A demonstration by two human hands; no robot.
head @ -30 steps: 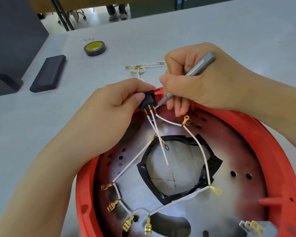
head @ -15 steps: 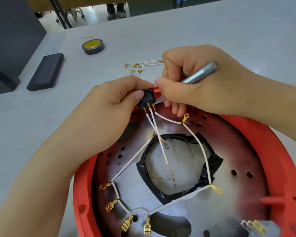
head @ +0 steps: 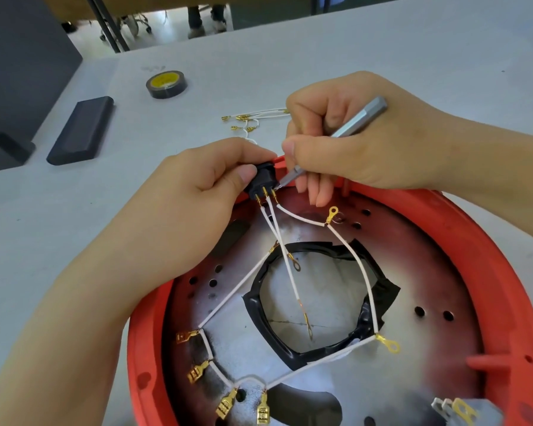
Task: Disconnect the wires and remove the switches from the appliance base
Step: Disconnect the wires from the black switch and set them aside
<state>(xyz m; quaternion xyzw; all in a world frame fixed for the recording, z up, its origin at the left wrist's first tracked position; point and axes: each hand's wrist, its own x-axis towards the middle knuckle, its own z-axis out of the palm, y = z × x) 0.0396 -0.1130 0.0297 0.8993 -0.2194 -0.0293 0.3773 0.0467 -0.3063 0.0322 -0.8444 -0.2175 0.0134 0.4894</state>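
Left hand (head: 179, 195) pinches the small, light switch (head: 262, 179) by its rigid body; right hand (head: 351, 149) grips a screwdriver (head: 356, 116) at the terminals. Thin wires (head: 293, 281) flex easily.

Tape roll (head: 166, 84) and flat black block (head: 81, 130) on grey table (head: 351, 56).

Left hand (head: 194, 192) thumb and forefinger in a pinching grip, right hand (head: 360, 149) fisted, forearms converging

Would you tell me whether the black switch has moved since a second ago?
No. The switch stays at the red base's far rim, pinched by the left hand.
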